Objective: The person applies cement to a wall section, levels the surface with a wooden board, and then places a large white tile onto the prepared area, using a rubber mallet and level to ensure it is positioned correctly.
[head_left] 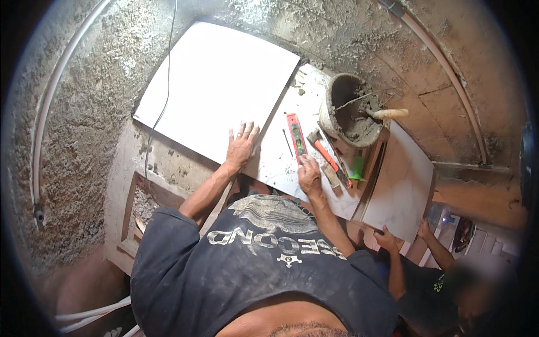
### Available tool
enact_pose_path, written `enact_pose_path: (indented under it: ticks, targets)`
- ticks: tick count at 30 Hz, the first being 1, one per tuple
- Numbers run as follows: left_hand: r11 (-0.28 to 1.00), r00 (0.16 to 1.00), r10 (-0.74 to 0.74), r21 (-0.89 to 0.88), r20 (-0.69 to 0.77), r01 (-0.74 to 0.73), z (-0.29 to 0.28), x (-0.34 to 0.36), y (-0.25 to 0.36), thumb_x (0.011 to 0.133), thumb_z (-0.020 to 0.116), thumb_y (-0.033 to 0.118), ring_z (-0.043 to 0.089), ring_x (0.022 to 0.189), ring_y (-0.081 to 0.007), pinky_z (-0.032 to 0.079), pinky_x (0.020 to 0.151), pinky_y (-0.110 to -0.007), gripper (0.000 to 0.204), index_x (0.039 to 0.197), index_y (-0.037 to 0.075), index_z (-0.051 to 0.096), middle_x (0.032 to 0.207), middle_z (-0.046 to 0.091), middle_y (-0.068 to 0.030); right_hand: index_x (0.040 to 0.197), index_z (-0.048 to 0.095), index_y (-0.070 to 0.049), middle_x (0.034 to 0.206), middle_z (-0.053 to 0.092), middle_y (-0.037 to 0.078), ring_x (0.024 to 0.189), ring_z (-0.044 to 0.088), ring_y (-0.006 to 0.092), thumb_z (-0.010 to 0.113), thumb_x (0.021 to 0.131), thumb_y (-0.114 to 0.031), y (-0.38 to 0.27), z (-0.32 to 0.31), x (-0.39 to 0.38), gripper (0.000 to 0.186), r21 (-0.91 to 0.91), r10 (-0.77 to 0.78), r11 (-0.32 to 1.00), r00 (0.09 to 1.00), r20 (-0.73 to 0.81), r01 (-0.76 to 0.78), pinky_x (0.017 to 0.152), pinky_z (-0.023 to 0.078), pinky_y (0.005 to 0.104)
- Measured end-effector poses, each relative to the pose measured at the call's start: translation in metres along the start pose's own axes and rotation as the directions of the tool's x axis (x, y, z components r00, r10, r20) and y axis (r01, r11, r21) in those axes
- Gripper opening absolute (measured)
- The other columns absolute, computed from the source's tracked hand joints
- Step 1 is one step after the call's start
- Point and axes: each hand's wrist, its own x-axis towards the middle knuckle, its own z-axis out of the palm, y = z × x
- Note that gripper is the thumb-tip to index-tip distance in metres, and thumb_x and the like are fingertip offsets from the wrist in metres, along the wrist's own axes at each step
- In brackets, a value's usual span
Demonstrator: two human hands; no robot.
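Note:
A large white tile (pixel 216 84) lies at the upper left, its near right corner beneath my left hand (pixel 242 146). The fingers of that hand are spread flat on the tile's surface. My right hand (pixel 309 175) is closed around the near end of a red spirit level (pixel 296 132), which points away from me over a marbled white slab (pixel 275 163). A thin dark rod (pixel 287 142) lies just left of the level. To its right is a hammer (pixel 324 149) with an orange handle. A small green plastic piece (pixel 357 168) sits farther right.
A bucket (pixel 328 112) of grey mortar stands tilted behind the tools, a wooden-handled tool (pixel 387 113) in it. At right, a co-worker's hands (pixel 386 238) are at the edge of another tile (pixel 398 191). A dark cable (pixel 168 73) crosses the white tile. Rough plastered walls surround the surface.

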Motion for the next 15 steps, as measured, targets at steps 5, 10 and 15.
enact_pose_path:
  ticks: [5, 10, 15]
  targets:
    - [1.0, 1.0, 0.002, 0.028, 0.001, -0.002, -0.005, -0.003, 0.002, 0.078, 0.064, 0.026, 0.026, 0.136, -0.0316, 0.018, 0.107, -0.06, 0.071, 0.14, 0.013, 0.032, 0.146, 0.029, -0.0117, 0.107, 0.058, 0.007, 0.108, 0.057, 0.022, 0.105, 0.053, 0.0349, 0.052, 0.079, -0.007, -0.023, 0.036, 0.063, 0.033, 0.143, -0.017, 0.99, 1.0, 0.025, 0.013, 0.094, 0.042, 0.0396]
    - [0.998, 0.999, 0.035, 0.058, -0.016, -0.034, 0.0, -0.001, 0.001, 0.075, 0.068, 0.028, 0.026, 0.135, -0.0312, 0.018, 0.106, -0.061, 0.076, 0.14, 0.013, 0.032, 0.147, 0.028, -0.0118, 0.114, 0.054, 0.007, 0.101, 0.056, 0.023, 0.096, 0.056, 0.0345, 0.053, 0.079, -0.016, -0.001, 0.077, 0.164, 0.042, 0.141, 0.202, 0.97, 0.979, -0.01, -0.199, 0.089, 0.044, 0.039]
    - [0.994, 0.998, 0.051, 0.098, -0.048, -0.046, 0.009, 0.003, 0.004, 0.071, 0.071, 0.031, 0.028, 0.134, -0.0314, 0.019, 0.105, -0.062, 0.083, 0.14, 0.013, 0.031, 0.147, 0.027, -0.012, 0.124, 0.046, 0.01, 0.105, 0.055, 0.027, 0.099, 0.054, 0.0371, 0.053, 0.079, -0.021, 0.028, 0.112, 0.231, 0.055, 0.064, 0.296, 0.955, 0.939, -0.174, -0.29, 0.091, 0.043, 0.0407]
